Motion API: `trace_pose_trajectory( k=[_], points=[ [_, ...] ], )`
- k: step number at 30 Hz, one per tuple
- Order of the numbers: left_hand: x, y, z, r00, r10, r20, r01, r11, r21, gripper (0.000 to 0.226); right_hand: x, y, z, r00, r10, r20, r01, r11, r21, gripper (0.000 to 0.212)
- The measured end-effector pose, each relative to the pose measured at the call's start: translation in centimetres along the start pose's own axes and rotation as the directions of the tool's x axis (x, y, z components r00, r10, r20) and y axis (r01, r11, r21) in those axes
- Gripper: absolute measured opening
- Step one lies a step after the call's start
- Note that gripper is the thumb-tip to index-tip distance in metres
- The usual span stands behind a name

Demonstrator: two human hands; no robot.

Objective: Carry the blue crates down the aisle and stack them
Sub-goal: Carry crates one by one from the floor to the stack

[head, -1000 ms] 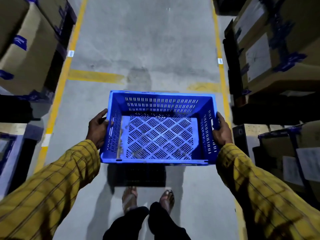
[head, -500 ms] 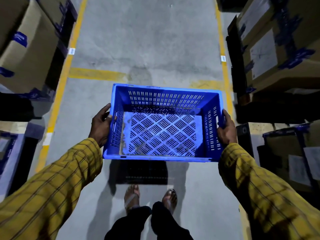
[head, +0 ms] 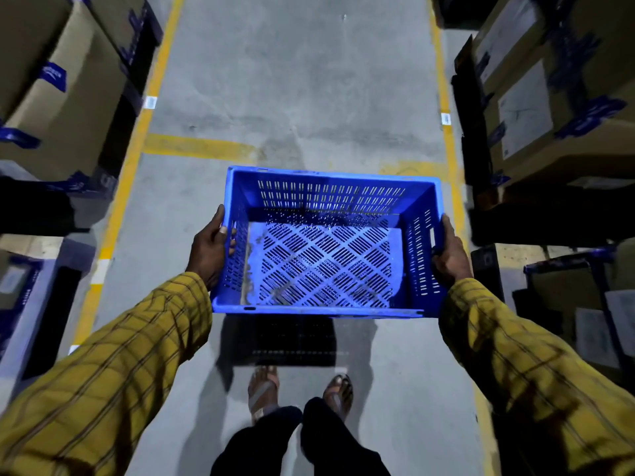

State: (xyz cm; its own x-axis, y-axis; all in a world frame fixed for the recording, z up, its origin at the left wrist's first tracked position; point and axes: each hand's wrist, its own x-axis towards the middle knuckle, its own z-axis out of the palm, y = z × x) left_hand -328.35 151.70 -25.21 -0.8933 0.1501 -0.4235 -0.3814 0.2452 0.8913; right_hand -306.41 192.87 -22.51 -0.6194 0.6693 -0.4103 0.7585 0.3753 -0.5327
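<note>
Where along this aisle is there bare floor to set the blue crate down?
Bare grey concrete floor runs ahead of the blue slotted plastic crate, between the two yellow painted floor lines. Outside them it is crowded: brown cardboard boxes and dark racking fill both sides. Both hands grip the crate's ends.

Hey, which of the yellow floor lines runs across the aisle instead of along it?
The short yellow bar beyond the blue crate, jutting from the left side line; both side lines run lengthwise along the shelving.
</note>
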Motion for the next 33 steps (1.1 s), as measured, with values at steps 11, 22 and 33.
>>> trace_pose_trajectory(
  k=[11,22,33],
  points=[
    [-4.4,-2.5,-1.5,0.960,0.176,0.217,-0.273,0.747,0.605,0.064,-6.0,1.0,0.5,0.999,-0.014,0.029,0.019,0.984,-0.178,0.089],
    [-5.1,-3.7,-1.0,0.946,0.292,0.141,-0.304,0.642,0.704,0.067,-5.7,2.5,1.9,0.998,-0.004,-0.068,-0.011,0.974,-0.226,0.108],
    [-5.9,-2.4,-2.3,0.942,0.170,0.290,-0.330,0.631,0.702,0.072,-7.7,1.9,1.5,0.997,-0.054,-0.053,0.038,0.963,-0.268,0.093]
  ],
)
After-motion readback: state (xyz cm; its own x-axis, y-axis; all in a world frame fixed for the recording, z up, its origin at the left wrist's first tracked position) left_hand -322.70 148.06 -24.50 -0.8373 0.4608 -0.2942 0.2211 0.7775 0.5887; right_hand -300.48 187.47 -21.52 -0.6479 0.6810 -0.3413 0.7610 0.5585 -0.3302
